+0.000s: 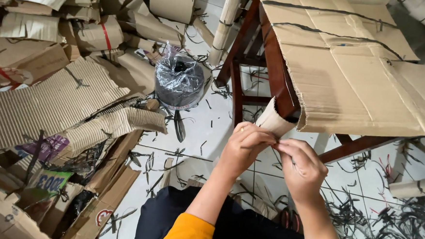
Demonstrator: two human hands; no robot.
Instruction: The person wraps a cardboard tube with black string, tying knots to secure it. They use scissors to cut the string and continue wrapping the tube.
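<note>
The left hand and the right hand met fingertip to fingertip in the lower middle of the view, both closed in a pinch on the lower end of a rolled cardboard strip. The roll rose from the fingers toward the near left corner of the wooden table and touched its leg. A ring showed on one finger of the left hand. Orange sleeves covered both forearms near the bottom edge.

A large flattened cardboard sheet lay over the table top and overhung its near edge, with dark straps running across its far part. To the left, a heap of corrugated cardboard pieces covered the floor from the top left corner down to the bottom left corner. Beyond the hands, left of the table leg, a spool of black strapping wrapped in clear plastic stood on the white tiled floor. A bundled cardboard roll leaned near the far end of the table. Short black strap offcuts lay scattered over the tiles, thickest at the lower right.
</note>
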